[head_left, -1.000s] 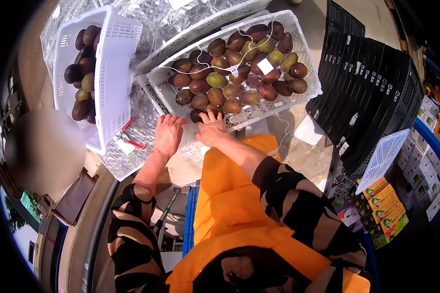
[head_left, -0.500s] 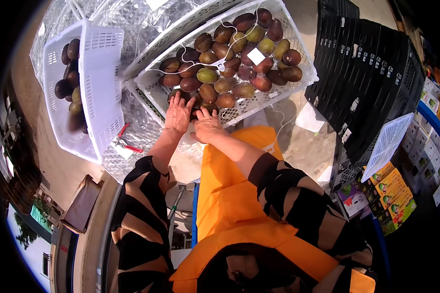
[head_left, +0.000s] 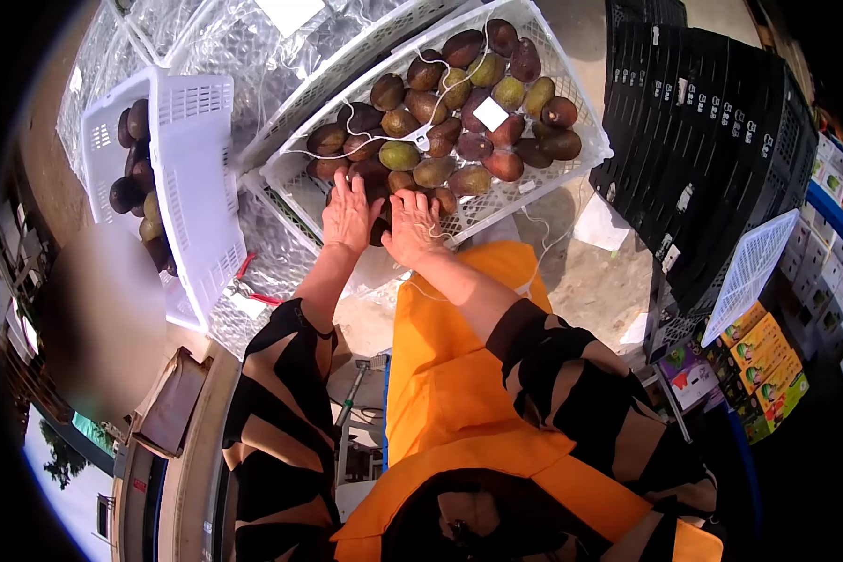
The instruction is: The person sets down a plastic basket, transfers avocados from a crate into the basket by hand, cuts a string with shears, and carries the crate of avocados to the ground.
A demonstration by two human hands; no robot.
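Note:
Several dark brown and green avocados (head_left: 434,171) lie in a white plastic crate (head_left: 543,192) with openwork sides. At its near left corner, my left hand (head_left: 347,217) rests on the avocados with fingers stretched out. Close beside it, my right hand (head_left: 412,229) lies over other avocados, its fingers extended. A dark avocado (head_left: 379,230) shows between the two hands, partly covered. The undersides of both hands are hidden. A white cord with a small white clip (head_left: 421,139) runs across the fruit, and a white square card (head_left: 490,113) sits on top.
On the left stands a second white crate (head_left: 197,178) with avocados. Red-handled pruners (head_left: 245,272) lie on bubble wrap (head_left: 281,220) between the crates. Stacked black crates (head_left: 688,140) rise on the right, near printed boxes (head_left: 763,361). A blurred shape (head_left: 103,318) appears at left.
My right hand has shifted slightly right, its fingers now straighter and farther from my left hand. My left hand stays on the avocados. A large blurred shape has appeared at left.

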